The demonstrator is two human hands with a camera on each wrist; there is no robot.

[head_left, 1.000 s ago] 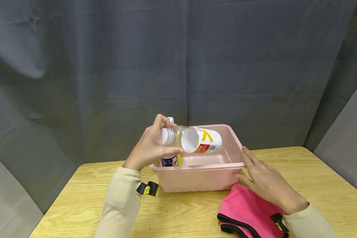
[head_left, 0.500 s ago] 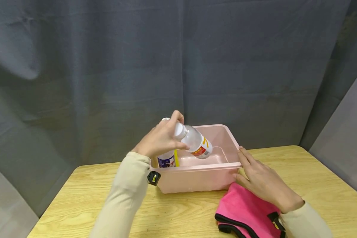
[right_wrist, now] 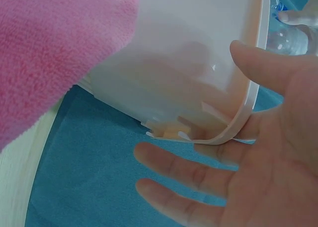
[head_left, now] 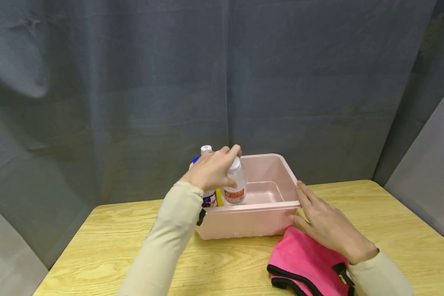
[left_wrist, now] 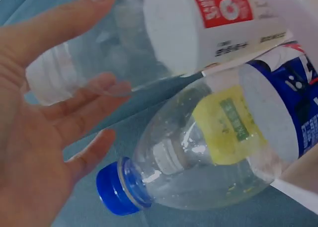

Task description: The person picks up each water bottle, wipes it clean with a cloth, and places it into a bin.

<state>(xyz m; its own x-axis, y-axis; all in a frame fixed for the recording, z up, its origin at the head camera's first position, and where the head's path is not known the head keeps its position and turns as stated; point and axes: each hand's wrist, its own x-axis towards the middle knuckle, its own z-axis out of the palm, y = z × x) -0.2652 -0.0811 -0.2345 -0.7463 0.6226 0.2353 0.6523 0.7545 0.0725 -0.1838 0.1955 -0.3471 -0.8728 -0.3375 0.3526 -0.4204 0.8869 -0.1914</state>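
My left hand holds a clear plastic bottle by its neck, thumb on one side and fingers on the other. It has a white cap and a red, yellow and white label, and stands almost upright inside the pink plastic bin. Close beside it in the left wrist view is a clear bottle with a blue cap and a dark blue label. Another white cap shows behind my left hand. My right hand touches the bin's front right corner, fingers fairly straight, thumb by the front wall.
A pink cloth with black edging lies on the wooden table, partly under my right wrist and against the bin. A grey curtain hangs behind the table.
The held bottle has gone from lying sideways over the bin to nearly upright inside it, at the left beside the other bottles. My left hand turned with it; my right hand stays put.
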